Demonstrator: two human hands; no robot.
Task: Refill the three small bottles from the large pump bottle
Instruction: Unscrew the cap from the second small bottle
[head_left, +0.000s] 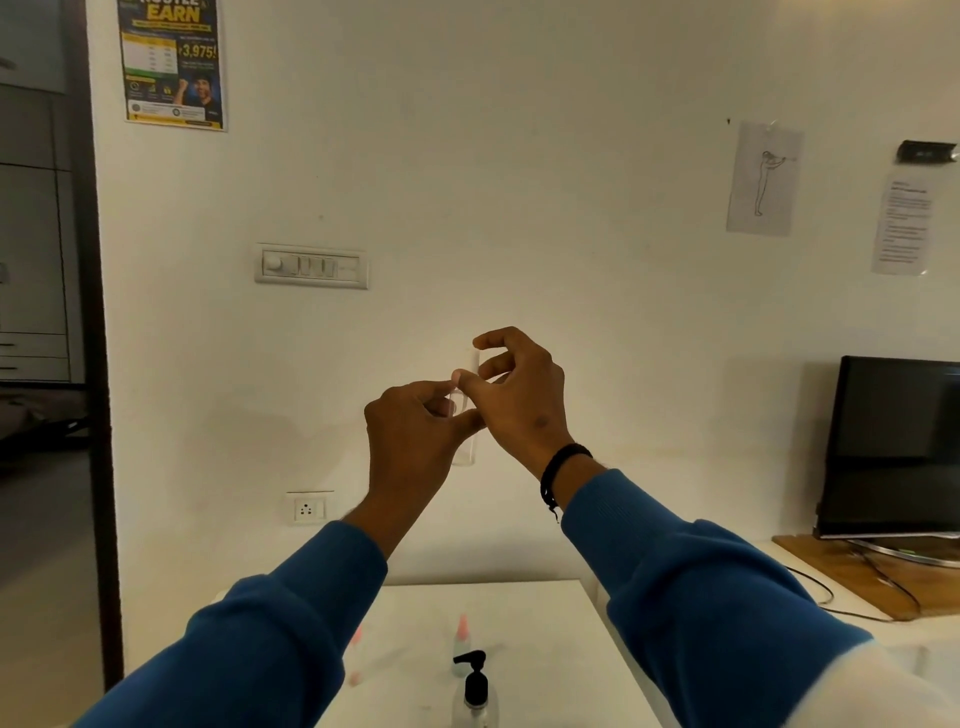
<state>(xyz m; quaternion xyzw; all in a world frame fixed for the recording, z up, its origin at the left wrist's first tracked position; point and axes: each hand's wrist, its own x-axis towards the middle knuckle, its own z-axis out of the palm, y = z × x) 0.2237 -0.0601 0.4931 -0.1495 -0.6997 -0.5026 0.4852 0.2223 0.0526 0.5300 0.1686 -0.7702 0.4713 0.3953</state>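
A: Head view, hands?
B: Both raised at chest height before the wall. Left hand (415, 431) curls round a clear small bottle (464, 447), upright. Right hand (514, 400) pinches its cap (472, 364), fingers arched.
A: Table?
B: Pump bottle (475, 693) on white table (545, 623); a pink-capped bottle (461, 644) just behind it.

bench (545, 603): open white top on my right half | centre front: pump bottle (475, 691) blocks a straight reach, capped small bottle (461, 644) just behind it | left: another small bottle (355, 656), mostly hidden by my sleeve, probably upright | far right: monitor (893, 447) and cables (852, 587) wall off that side
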